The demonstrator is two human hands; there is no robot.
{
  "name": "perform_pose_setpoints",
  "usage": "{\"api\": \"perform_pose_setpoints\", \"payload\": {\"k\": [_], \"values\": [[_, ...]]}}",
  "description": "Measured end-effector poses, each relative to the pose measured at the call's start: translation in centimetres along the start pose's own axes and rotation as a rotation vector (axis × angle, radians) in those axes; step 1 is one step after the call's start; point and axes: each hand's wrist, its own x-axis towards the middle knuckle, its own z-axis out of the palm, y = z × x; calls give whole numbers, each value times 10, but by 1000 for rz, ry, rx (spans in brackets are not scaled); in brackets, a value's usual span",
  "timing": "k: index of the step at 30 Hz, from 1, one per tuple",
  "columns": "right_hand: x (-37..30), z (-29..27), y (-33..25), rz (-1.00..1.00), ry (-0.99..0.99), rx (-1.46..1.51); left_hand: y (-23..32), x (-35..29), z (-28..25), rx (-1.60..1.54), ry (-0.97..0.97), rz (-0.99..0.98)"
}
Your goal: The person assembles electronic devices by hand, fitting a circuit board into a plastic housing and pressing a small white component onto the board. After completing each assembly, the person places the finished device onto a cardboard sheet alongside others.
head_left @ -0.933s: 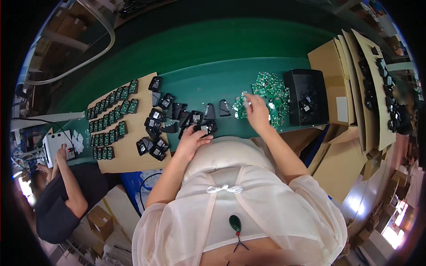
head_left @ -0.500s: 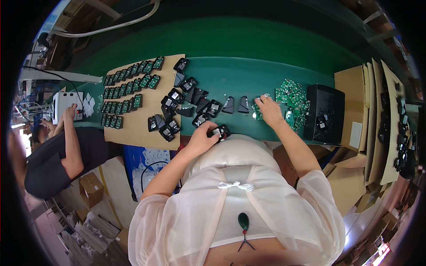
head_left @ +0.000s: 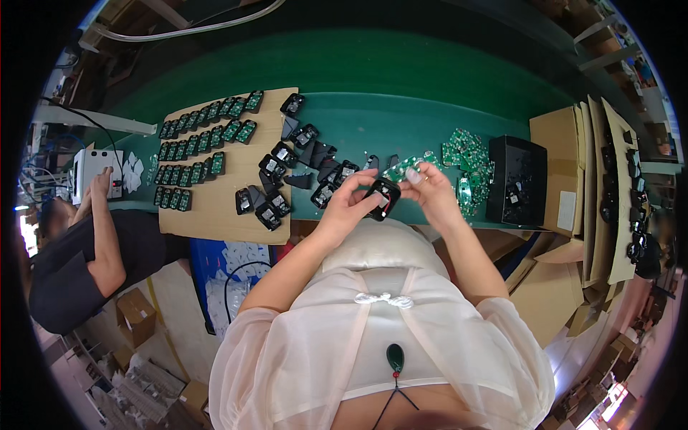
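Observation:
Near the table's front edge, my left hand (head_left: 349, 208) grips a black plastic housing (head_left: 385, 192), its hollow side facing up. My right hand (head_left: 432, 193) pinches a green circuit board (head_left: 405, 169) just above and beside the housing. The two parts are close together; whether they touch I cannot tell. Behind my hands stand black wedge-shaped pieces (head_left: 371, 162), partly hidden. To the left of my left hand lie several more open black housings (head_left: 270, 166) in a loose group. A pile of green circuit boards (head_left: 467, 152) lies to the right of my right hand.
On the left, a cardboard sheet (head_left: 236, 213) bears rows of black housings fitted with green boards (head_left: 193, 145). A black box (head_left: 517, 209) holding small dark parts stands at right, beside upright cardboard (head_left: 555, 165). At far left a co-worker's arm (head_left: 104, 229) reaches to a white device (head_left: 89, 168).
My right hand has lifted a circuit board off the table and brought it left to the housing. My left hand has moved the housing right and up, away from my lap.

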Motion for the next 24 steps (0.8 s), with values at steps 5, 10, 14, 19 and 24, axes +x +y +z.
{"api": "perform_pose_setpoints", "payload": {"k": [5, 10, 14, 19, 24], "values": [[-18, 12, 10, 15, -149, -162, 16, -8, -8, 63, -57, -31], [-22, 21, -13, -23, -223, -353, 27, -16, -14, 228, -82, -11], [-27, 24, -24, 17, -129, -690, 20, -18, -21, 171, -44, -21], [-44, 32, -26, -410, 115, -413, 41, -19, -13, -182, 71, -172], [-63, 60, -28, -603, -149, -497, 30, -18, -13, -111, 69, -38]]}}
